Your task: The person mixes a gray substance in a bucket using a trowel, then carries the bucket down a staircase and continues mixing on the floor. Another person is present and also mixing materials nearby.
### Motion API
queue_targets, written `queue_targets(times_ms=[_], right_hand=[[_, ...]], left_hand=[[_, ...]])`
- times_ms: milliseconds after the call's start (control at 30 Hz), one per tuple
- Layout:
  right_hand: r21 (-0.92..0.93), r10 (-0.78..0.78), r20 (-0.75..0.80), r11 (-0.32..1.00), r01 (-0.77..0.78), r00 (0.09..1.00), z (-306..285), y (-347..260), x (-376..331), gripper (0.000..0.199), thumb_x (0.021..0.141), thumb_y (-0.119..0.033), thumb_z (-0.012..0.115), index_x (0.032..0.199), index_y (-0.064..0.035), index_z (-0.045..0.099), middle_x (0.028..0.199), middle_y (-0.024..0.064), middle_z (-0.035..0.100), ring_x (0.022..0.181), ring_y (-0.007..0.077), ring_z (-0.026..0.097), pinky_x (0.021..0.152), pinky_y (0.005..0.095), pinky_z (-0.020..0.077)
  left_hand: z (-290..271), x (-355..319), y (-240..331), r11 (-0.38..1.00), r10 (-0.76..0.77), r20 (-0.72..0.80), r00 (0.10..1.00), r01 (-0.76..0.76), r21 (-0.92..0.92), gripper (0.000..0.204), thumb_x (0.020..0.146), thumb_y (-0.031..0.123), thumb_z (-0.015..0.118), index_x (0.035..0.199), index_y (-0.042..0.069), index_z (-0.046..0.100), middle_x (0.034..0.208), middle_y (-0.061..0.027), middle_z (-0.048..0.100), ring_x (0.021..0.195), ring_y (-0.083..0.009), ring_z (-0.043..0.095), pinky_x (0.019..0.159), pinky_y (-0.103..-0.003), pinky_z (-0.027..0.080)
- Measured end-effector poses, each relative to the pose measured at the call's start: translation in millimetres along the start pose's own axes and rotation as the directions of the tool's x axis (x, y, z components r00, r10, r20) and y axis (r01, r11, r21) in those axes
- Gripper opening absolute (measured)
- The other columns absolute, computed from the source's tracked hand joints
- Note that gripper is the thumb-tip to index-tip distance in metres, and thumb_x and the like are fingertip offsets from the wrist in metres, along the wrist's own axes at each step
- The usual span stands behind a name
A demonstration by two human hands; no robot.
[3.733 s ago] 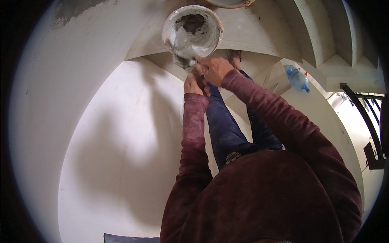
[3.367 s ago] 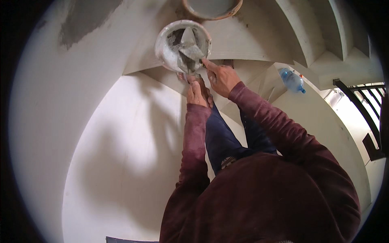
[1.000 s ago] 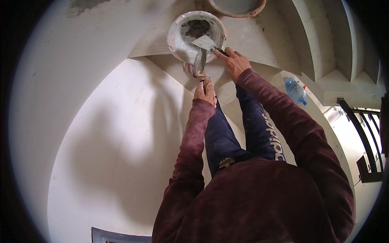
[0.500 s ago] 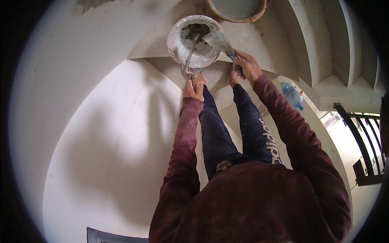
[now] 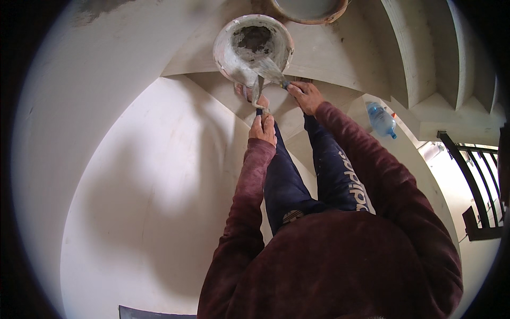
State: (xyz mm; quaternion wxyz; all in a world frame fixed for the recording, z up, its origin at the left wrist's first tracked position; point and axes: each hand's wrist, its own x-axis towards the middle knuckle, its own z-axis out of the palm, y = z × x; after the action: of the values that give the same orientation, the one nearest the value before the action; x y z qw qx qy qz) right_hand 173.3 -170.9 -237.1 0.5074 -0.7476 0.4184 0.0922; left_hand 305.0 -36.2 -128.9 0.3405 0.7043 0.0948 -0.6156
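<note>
A bucket (image 5: 223,57), whitish and crusted inside and out, stands on a stair step before my feet, with dark grey mortar (image 5: 252,38) at its bottom. My left hand (image 5: 263,129) is closed round the handle of a trowel (image 5: 257,91) with a bent neck; its blade is turned nearly edge-on at the bucket's near rim. In my right hand (image 5: 307,98) is a putty knife (image 5: 270,71), its wide, smeared blade slanting over the near side of the bucket. The two blades meet or overlap there; whether they touch I cannot tell.
A round basin (image 5: 313,20) of cloudy liquid sits beyond the bucket. Curved stairs (image 5: 396,48) rise at the right. A blue plastic bottle (image 5: 381,120) lies right of my legs, near a black railing (image 5: 467,175). A pale curved wall (image 5: 133,202) fills the left.
My left hand has drawn the trowel back out of the bucket toward me and slightly right. My right hand has moved left, bringing the putty knife to the trowel blade.
</note>
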Motion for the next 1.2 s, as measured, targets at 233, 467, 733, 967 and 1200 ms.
queue_targets(times_ms=[233, 467, 733, 967, 1200], right_hand=[[0.215, 0.176, 0.173, 0.953, -0.212, 0.969, -56.5, -28.5, -70.6, 0.039, 0.087, -0.034, 0.043, 0.105, -0.0023, 0.056, 0.075, 0.0144, 0.058, 0.072, 0.0195, 0.054, 0.069, 0.033, 0.0429], [0.326, 0.146, -0.016, 0.936, -0.132, 0.989, -48.3, -66.1, 15.8, 0.039, 0.087, -0.033, 0.043, 0.104, 0.0001, 0.055, 0.087, 0.0187, 0.06, 0.079, 0.03, 0.056, 0.074, 0.035, 0.0417], [0.596, 0.175, 0.232, 0.752, -0.282, 0.957, -36.9, -6.7, -69.5, 0.037, 0.089, -0.033, 0.04, 0.104, -0.0016, 0.053, 0.064, 0.0155, 0.052, 0.054, 0.0258, 0.051, 0.051, 0.035, 0.0406], [0.577, -0.307, 0.524, -0.558, -0.596, 0.795, -96.6, -76.9, -72.5, 0.041, 0.09, -0.039, 0.038, 0.112, -0.0045, 0.041, 0.054, 0.0048, 0.04, 0.033, 0.0103, 0.036, 0.029, 0.0251, 0.0311], [0.755, -0.067, 0.562, -0.365, -0.544, 0.825, -81.5, -81.5, -50.2, 0.036, 0.09, -0.035, 0.041, 0.112, -0.0062, 0.042, 0.058, 0.0029, 0.04, 0.04, 0.0086, 0.039, 0.032, 0.0222, 0.0311]], left_hand=[[-11.0, 0.9, 19.1, 0.995, -0.027, -0.04, 0.999, 0.023, -0.1, 0.023, 0.087, 0.03, 0.049, 0.083, 0.009, 0.042, 0.055, -0.0007, 0.042, 0.035, -0.0106, 0.04, 0.028, -0.025, 0.032], [-0.4, -3.7, 29.8, 0.995, -0.074, 0.002, 0.997, 0.074, -0.063, 0.022, 0.087, 0.031, 0.049, 0.087, 0.01, 0.044, 0.057, -0.0001, 0.043, 0.036, -0.0085, 0.04, 0.029, -0.023, 0.031], [-12.9, 7.2, 40.1, 0.996, 0.084, -0.087, 0.993, -0.082, 0.027, 0.033, 0.085, 0.035, 0.051, 0.091, 0.004, 0.044, 0.06, -0.007, 0.05, 0.041, -0.0156, 0.048, 0.034, -0.03, 0.037], [-30.0, 9.6, 13.9, 0.73, 0.415, -0.088, 0.906, -0.273, 0.627, 0.042, 0.082, 0.039, 0.05, 0.096, 0.0, 0.046, 0.082, -0.028, 0.056, 0.079, -0.046, 0.053, 0.065, -0.05, 0.042], [-17.6, -13.6, 0.8, 0.705, 0.446, -0.094, 0.89, -0.285, 0.65, 0.038, 0.083, 0.036, 0.051, 0.097, 0.001, 0.043, 0.078, -0.0265, 0.057, 0.075, -0.0459, 0.054, 0.062, -0.051, 0.042]])
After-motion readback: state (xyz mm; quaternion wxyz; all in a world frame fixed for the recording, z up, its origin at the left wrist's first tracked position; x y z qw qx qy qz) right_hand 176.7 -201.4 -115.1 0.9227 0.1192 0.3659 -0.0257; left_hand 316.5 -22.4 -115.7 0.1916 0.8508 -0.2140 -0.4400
